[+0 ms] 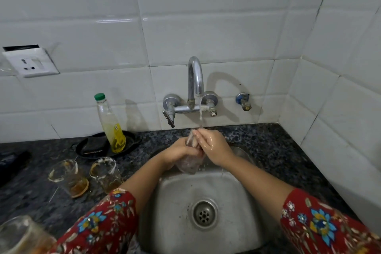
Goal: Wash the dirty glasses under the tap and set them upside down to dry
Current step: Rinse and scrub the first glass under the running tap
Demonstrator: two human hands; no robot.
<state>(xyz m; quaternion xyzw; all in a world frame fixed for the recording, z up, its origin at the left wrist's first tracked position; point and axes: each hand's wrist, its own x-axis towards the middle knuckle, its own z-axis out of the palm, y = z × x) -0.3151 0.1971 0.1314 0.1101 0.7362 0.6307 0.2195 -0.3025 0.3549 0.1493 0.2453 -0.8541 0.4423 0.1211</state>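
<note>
**A:** What is held by the left hand [181,153]?

**B:** A clear glass [189,166] is held there. The left fingers [193,152] are curled round its middle, so it is gripped. It is tipped a little. Which end is up cannot be told.

**A:** And the right hand [214,146]?

**B:** The right fingers [201,137] are kept nearly straight and are laid on the top end of the glass. Nothing is gripped by them. They are wet and shiny.

**A:** Where is the water?

**B:** A thin stream of water [200,113] is let out of the tap [195,80], right above the fingers. The right fingertips and the top of the glass are hit by it.

**A:** What is seen under the fingers?

**B:** The steel sink [177,202] is seen below them. The drain [204,214] is set lower down, closer to the person.

**A:** Are more glasses seen?

**B:** Yes. On the dark desk [268,150], left of the left fingers, the nearer dirty glass [106,173] and the farther dirty glass [69,177] are stood side by side, mouths up. Brown stuff is left at the bottom of each. A blurry corner glass [22,235] is seen far off to the left and low down.

**A:** Anything else?

**B:** A soap bottle [110,123] with a green cap is stood in a black dish [97,147], up and left of the left fingers.
</note>
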